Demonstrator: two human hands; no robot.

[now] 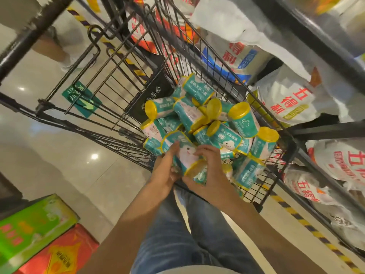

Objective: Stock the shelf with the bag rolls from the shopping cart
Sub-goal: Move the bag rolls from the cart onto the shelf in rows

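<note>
Two hands, left hand (165, 171) and right hand (205, 171), clasp one bag roll (182, 155) at the shopping cart's (110, 80) six o'clock; light, probably slippery, so grip its middle.

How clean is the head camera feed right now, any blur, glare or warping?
Head view: strong wide-angle warping bends the cart and shelf; upper corners smear with motion blur; ceiling lights glare off the floor; both hands and the bag rolls stay reasonably sharp.

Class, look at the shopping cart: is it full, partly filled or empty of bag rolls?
Partly filled: teal bag rolls pile at one end of the shopping cart; bare wire elsewhere.
</note>
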